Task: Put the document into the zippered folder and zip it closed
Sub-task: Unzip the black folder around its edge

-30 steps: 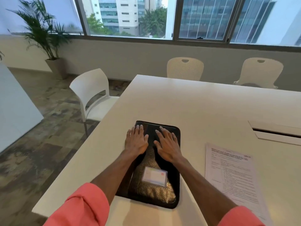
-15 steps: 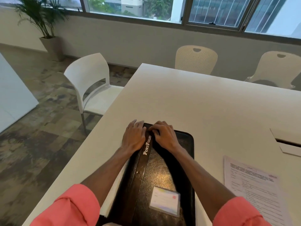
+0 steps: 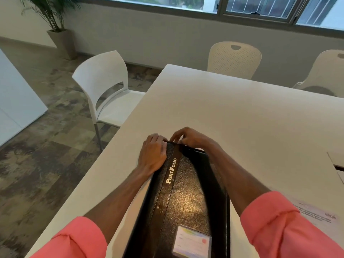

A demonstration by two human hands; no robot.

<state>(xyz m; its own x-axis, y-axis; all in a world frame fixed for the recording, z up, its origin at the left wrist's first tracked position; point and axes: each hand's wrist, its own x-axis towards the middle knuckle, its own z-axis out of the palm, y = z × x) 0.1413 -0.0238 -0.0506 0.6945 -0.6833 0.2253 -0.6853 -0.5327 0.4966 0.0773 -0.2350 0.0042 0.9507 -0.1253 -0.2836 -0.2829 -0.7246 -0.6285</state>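
A black zippered folder [image 3: 186,198] marked "PortFolio" on its spine lies closed on the white table [image 3: 242,118], a card window near its close end. My left hand [image 3: 153,155] presses on the folder's far left corner beside the spine. My right hand [image 3: 189,137] curls over the far edge, fingertips pinched at the top corner; what they pinch is hidden. The printed document [image 3: 316,215] lies flat on the table to the right, mostly behind my right sleeve.
A white chair [image 3: 106,86] stands at the table's left side and two pale chairs [image 3: 234,59] at the far side. A cable hatch [image 3: 337,162] sits in the tabletop at right. A potted plant [image 3: 59,30] stands by the wall.
Both hands went from lying flat on the folder's cover to its far edge. The right fingers curled over the top corner. The camera tilted down and came closer.
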